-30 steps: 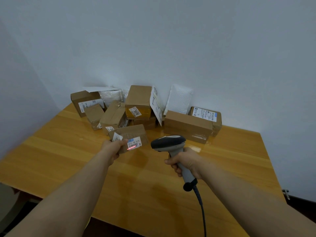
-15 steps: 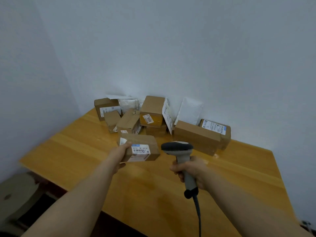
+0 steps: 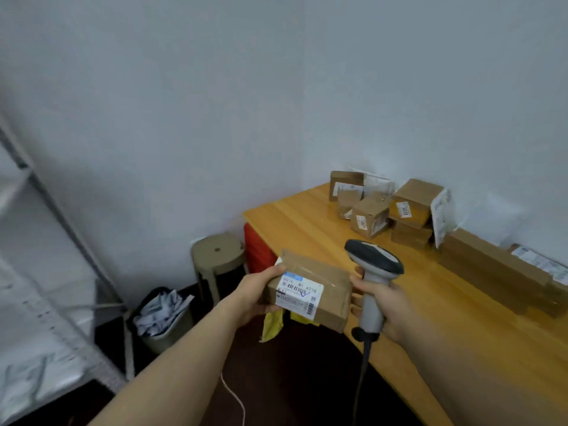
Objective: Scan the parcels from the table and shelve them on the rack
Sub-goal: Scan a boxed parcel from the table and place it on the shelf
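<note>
Left hand (image 3: 255,298) grips parcel (image 3: 325,281) by its left end, long axis crosswise, label up; right hand (image 3: 396,305) curls round scanner (image 3: 373,272) (desk (image 3: 307,222) edge beneath); stool (image 3: 216,256), bin (image 3: 167,335) nearby.

My left hand (image 3: 258,293) grips a small cardboard parcel (image 3: 329,279) just off the left front corner of the worktop (image 3: 307,222), its white barcode label (image 3: 299,292) facing up at me. My right hand (image 3: 390,305) is wrapped round the grey handle of the scanner (image 3: 373,259) over the worktop's front edge, fingers just beside the parcel's right end. More parcels (image 3: 368,216) are heaped at the worktop's far side, against the wall. Left of the worktop stand a round stool (image 3: 216,250) and a bin (image 3: 159,315) stuffed with paper. Further left of the worktop is the rack (image 3: 46,192).
</note>
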Action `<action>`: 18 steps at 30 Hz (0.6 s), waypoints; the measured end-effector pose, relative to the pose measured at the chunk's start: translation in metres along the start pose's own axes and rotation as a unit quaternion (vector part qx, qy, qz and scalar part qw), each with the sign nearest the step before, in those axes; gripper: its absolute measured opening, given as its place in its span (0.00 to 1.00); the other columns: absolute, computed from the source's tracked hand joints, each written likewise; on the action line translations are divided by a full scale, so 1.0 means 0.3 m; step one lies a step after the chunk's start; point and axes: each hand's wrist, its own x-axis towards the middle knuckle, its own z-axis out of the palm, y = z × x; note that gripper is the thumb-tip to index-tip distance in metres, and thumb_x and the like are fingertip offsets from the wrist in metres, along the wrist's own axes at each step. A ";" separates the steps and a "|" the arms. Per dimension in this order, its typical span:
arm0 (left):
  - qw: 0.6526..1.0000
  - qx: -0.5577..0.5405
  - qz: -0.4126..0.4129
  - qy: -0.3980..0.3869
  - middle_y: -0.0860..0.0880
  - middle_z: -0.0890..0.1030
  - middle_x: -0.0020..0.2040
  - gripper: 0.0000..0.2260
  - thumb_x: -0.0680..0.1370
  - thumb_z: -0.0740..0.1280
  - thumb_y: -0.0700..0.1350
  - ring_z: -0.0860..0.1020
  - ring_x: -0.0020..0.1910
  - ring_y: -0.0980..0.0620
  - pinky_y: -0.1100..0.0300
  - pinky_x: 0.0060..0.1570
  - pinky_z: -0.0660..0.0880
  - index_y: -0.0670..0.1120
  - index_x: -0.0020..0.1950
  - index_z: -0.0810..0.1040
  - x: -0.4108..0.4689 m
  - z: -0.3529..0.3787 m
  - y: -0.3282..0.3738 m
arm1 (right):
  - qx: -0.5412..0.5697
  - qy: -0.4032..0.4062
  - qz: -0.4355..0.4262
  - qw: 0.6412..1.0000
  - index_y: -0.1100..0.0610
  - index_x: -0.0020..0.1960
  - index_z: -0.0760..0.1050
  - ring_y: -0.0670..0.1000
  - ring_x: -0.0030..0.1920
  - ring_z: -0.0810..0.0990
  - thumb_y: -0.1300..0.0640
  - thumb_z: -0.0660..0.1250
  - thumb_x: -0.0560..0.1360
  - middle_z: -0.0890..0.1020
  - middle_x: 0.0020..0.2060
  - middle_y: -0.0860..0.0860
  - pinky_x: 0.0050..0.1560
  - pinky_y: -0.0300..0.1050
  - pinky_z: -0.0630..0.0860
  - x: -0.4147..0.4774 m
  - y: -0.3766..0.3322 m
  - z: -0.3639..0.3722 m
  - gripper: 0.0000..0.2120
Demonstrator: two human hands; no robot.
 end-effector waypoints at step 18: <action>0.925 -0.292 0.118 0.213 0.46 0.84 0.42 0.12 0.73 0.72 0.42 0.81 0.43 0.48 0.58 0.37 0.80 0.43 0.54 0.78 -0.853 -0.937 -0.208 | 0.003 -0.225 -0.005 0.974 0.64 0.53 0.77 0.57 0.38 0.84 0.67 0.77 0.65 0.84 0.41 0.58 0.27 0.44 0.79 -0.651 0.411 1.181 0.18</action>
